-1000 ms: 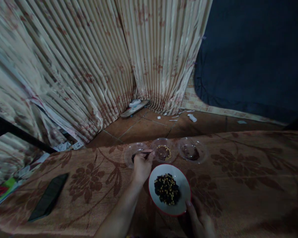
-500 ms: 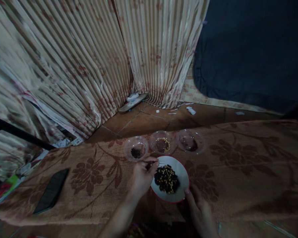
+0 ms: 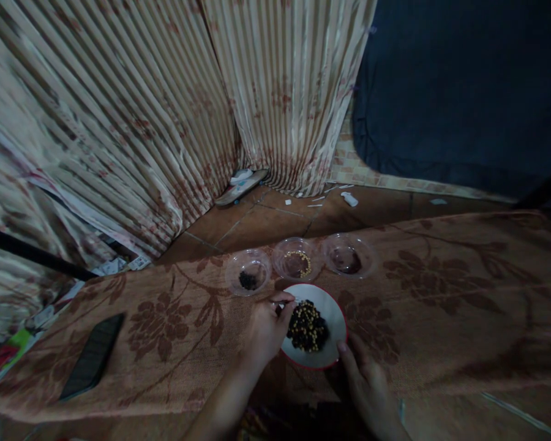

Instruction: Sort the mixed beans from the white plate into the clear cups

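A white plate with a red rim (image 3: 337,318) is tilted slightly over the cloth. On it lies a heap of black and yellow beads or grains (image 3: 308,327), too small to name surely. My left hand (image 3: 269,327) is closed at the plate's left edge, pinching a thin, light tweezers-like tool (image 3: 297,300) whose tip is by the heap. My right hand (image 3: 365,373) grips the plate's lower right rim, thumb on top. Beyond the plate stand three clear plastic bowls: a left bowl (image 3: 265,275) with black bits, a middle bowl (image 3: 282,248) with yellow ones and a right bowl (image 3: 365,248) with dark reddish ones.
A dark phone (image 3: 92,355) lies at the left on the brown flowered cloth (image 3: 441,331). Behind the table, a skateboard (image 3: 241,188) and white scraps (image 3: 349,199) lie on the tiled floor. Striped curtains (image 3: 165,122) hang at the back, beside a large dark blue covering (image 3: 459,92).
The whole view has shifted slightly. My left hand has its tool at the heap's upper left edge, as before, and my right hand keeps its hold on the plate.
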Available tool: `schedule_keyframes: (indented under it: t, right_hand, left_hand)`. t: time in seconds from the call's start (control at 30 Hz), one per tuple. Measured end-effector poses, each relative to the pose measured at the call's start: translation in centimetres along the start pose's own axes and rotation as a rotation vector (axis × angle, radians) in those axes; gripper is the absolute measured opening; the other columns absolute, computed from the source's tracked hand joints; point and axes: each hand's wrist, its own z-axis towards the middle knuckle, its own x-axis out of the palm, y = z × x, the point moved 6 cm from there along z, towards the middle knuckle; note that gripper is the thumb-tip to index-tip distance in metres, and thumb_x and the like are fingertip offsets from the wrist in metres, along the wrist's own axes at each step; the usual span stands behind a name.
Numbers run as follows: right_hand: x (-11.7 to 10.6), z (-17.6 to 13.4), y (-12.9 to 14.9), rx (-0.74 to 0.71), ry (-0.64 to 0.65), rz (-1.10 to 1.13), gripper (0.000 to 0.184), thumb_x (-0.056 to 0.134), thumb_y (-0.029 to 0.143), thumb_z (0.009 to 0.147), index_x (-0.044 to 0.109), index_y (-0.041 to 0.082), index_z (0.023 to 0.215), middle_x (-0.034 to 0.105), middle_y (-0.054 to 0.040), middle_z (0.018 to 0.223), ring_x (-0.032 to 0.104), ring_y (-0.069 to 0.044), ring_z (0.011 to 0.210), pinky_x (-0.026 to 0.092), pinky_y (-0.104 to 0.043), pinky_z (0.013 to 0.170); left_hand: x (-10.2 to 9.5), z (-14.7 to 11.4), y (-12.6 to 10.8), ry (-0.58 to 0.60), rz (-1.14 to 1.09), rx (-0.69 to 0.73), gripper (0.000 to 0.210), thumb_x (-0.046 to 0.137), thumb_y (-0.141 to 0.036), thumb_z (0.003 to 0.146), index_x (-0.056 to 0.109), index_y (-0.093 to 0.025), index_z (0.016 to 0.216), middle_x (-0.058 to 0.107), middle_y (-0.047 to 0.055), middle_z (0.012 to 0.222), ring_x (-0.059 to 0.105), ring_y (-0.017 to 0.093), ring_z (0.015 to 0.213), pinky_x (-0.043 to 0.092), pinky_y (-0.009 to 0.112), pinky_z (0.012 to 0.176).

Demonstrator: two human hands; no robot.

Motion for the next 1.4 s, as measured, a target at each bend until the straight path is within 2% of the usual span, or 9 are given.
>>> schedule_keyframes:
  t: [0.3, 0.47, 0.7, 0.9, 1.4]
  right_hand:
    - [-0.12, -0.06, 0.60, -0.054, -0.025, 0.021, 0.045, 0.047, 0.050, 0.091, 0.064, 0.018, 0.118, 0.071, -0.0110, 0.114, 0.067, -0.023, 0.104, 0.053, -0.029, 0.089]
    - [-0.08, -0.08, 0.09, -0.044, -0.032, 0.017, 0.047, 0.048, 0.051, 0.091, 0.063, 0.017, 0.121, 0.071, -0.0114, 0.114, 0.067, -0.023, 0.104, 0.053, -0.027, 0.086]
    - [-0.01, -0.07, 0.09, -0.026, -0.002, 0.033, 0.046, 0.047, 0.051, 0.091, 0.062, 0.018, 0.121, 0.072, -0.0115, 0.113, 0.067, -0.024, 0.105, 0.055, -0.026, 0.080]
    - [-0.13, -0.07, 0.51, -0.034, -0.013, 0.024, 0.044, 0.047, 0.051, 0.091, 0.065, 0.019, 0.116, 0.073, -0.0097, 0.109, 0.070, -0.023, 0.099, 0.054, -0.026, 0.082]
    - [0.09, -0.06, 0.40, -0.029, 0.019, 0.039, 0.048, 0.045, 0.052, 0.092, 0.061, 0.018, 0.122, 0.070, -0.0107, 0.116, 0.067, -0.023, 0.104, 0.052, -0.027, 0.087]
  left_hand:
    - [0.61, 0.21, -0.18, 0.078, 0.043, 0.053, 0.017, 0.058, -0.026, 0.088, 0.074, -0.023, 0.087, 0.075, 0.001, 0.083, 0.069, 0.016, 0.073, 0.050, 0.021, 0.066]
    - [0.53, 0.28, -0.69, 0.094, 0.063, 0.100, 0.017, 0.058, -0.026, 0.087, 0.076, -0.024, 0.086, 0.074, 0.001, 0.076, 0.067, 0.016, 0.070, 0.049, 0.022, 0.063]
    - [0.68, 0.28, -0.83, 0.113, 0.050, 0.096, 0.019, 0.057, -0.024, 0.088, 0.076, -0.025, 0.090, 0.075, 0.000, 0.080, 0.068, 0.016, 0.073, 0.048, 0.022, 0.067]
    - [0.73, 0.35, -0.59, 0.102, 0.060, 0.074, 0.017, 0.060, -0.025, 0.086, 0.077, -0.026, 0.087, 0.074, 0.000, 0.074, 0.067, 0.016, 0.068, 0.048, 0.022, 0.063]
    - [0.39, 0.27, -0.18, 0.058, 0.061, 0.065, 0.016, 0.060, -0.025, 0.085, 0.076, -0.024, 0.086, 0.076, 0.001, 0.078, 0.069, 0.016, 0.068, 0.048, 0.021, 0.059]
